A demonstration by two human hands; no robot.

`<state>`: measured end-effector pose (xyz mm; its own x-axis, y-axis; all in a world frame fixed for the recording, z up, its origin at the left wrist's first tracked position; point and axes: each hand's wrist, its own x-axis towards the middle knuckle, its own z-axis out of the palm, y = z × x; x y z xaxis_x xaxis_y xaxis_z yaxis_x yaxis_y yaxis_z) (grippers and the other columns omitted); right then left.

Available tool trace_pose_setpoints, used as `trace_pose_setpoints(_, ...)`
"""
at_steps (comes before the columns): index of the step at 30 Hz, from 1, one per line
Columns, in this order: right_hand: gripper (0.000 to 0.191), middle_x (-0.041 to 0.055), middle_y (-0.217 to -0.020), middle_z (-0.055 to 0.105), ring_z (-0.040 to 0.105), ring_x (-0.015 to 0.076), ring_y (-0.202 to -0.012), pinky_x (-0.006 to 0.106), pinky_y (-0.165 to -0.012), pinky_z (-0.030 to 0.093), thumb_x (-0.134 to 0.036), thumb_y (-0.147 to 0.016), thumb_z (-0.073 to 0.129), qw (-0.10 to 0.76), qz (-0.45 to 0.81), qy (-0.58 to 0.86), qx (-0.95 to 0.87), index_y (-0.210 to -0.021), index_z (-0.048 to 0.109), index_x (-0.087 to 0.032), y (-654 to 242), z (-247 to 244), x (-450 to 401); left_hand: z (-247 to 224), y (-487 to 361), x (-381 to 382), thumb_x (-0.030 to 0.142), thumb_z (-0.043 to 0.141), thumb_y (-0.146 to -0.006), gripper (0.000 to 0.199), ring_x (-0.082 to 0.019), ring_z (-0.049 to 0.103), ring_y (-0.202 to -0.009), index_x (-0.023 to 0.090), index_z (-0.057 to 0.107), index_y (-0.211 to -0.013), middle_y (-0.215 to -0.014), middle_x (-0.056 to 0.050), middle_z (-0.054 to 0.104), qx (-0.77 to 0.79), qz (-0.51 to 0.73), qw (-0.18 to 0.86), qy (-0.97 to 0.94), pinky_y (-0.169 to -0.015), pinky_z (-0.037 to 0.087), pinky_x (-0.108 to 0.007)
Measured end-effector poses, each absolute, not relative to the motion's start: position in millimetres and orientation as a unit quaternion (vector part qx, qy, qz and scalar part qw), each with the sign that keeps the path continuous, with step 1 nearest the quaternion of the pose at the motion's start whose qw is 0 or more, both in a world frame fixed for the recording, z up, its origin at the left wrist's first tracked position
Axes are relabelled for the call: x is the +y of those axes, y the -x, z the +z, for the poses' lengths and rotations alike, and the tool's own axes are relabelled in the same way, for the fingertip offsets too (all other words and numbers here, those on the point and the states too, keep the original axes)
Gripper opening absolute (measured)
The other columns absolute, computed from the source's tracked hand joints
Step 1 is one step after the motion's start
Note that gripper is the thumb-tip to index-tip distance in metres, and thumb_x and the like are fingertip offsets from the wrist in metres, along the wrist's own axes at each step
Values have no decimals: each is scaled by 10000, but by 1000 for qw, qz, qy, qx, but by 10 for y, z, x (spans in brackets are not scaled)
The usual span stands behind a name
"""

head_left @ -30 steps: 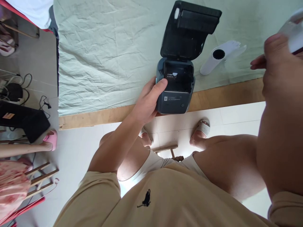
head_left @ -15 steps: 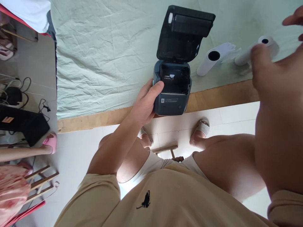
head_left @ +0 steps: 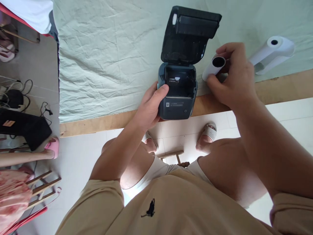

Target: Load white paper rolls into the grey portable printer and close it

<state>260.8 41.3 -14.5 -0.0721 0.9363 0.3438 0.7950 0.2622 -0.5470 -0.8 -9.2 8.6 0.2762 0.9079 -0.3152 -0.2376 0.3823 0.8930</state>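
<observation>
Head camera, and here's the left hand [head_left: 151, 106] wrapped around the left side of the dark device [head_left: 178, 106], thumb hooked over its rim, fingers mostly tucked from sight. Over to the right hand [head_left: 234, 78]: it's closed on the near paper roll [head_left: 212, 69], thumb pressed to one side, fingers curled round the other, the dark core tilted toward us. How firm that grip is, can't tell.

The far paper roll [head_left: 265, 52] sits just beyond that hand on the green cloth [head_left: 110, 55], a loose sheet curling off it. The right hand hides part of the near roll, which is just beside the device at the wooden edge [head_left: 97, 126].

And the device's lid [head_left: 187, 40] is swung wide back! Inside the compartment [head_left: 184, 85], pale printed markings and a white patch show; the left thumb overlaps its border.
</observation>
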Motion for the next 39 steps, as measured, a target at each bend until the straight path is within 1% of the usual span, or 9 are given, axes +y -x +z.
trace_pose_setpoints(2,571,88,-1173,717,662,246,-895,454,-875,592,-174,-730,711,315,116,580,-742,-1273,578,-287,-2583,-100,350,103,2,-103,601,645,-989,358,-303,856,-1086,277,658,-1140,-1043,-22,818,447,406,704,-373,-678,698,-331)
trace_pose_setpoints(5,439,99,-1187,736,687,299,-1050,484,-961,586,-262,-766,735,320,105,571,-749,-1190,627,-285,-2552,-55,295,129,-3,-108,628,642,-985,387,-311,851,-1094,286,660,-1165,-1059,-23,815,449,399,706,-374,-684,687,-344)
trace_pose_setpoints(9,466,71,-1141,757,676,250,-875,462,-907,592,-222,-776,704,308,129,594,-732,-1230,632,-296,-2545,-40,283,141,-3,-105,622,643,-984,390,-303,842,-1118,284,666,-1176,-1075,-18,822,453,395,706,-375,-649,662,-304)
trace_pose_setpoints(14,420,114,-1184,745,699,308,-1070,490,-978,589,-307,-766,775,316,127,581,-739,-1174,681,-276,-2574,-63,321,138,-15,-105,591,622,-1000,348,-273,855,-1001,280,674,-1146,-984,-9,809,449,403,704,-375,-579,628,-277)
trace_pose_setpoints(18,571,94,-1186,767,709,278,-948,494,-930,610,-253,-747,748,333,136,591,-722,-1304,635,-290,-2593,-96,324,113,-6,-99,578,620,-1002,342,-263,853,-967,281,686,-1158,-991,-4,818,449,404,704,-374,-566,630,-274)
trace_pose_setpoints(23,419,93,-1171,723,710,297,-950,497,-850,620,-308,-813,762,347,108,578,-730,-1222,684,-361,-2587,-118,300,44,20,-87,665,652,-967,426,-247,836,-854,295,689,-1173,-994,-18,823,435,404,716,-368,-532,620,-280)
trace_pose_setpoints(28,450,84,-1162,743,719,317,-982,535,-883,626,-306,-813,764,366,84,589,-715,-1237,629,-368,-2601,-165,318,22,34,-89,687,641,-975,427,-218,811,-783,303,692,-1156,-948,-15,773,423,411,715,-375,-533,620,-283)
trace_pose_setpoints(32,422,58,-1113,766,698,285,-842,501,-775,621,-314,-827,714,363,98,590,-714,-1229,595,-363,-2585,-164,303,9,42,-90,668,647,-977,408,-216,811,-794,303,693,-1152,-968,-20,793,419,408,724,-367,-541,626,-275)
trace_pose_setpoints(39,420,84,-1172,761,722,344,-1058,555,-953,611,-294,-809,727,353,77,593,-720,-1215,641,-364,-2571,-90,286,6,42,-82,600,651,-993,355,-213,812,-786,286,696,-1154,-974,-23,807,404,419,728,-363,-551,652,-285)
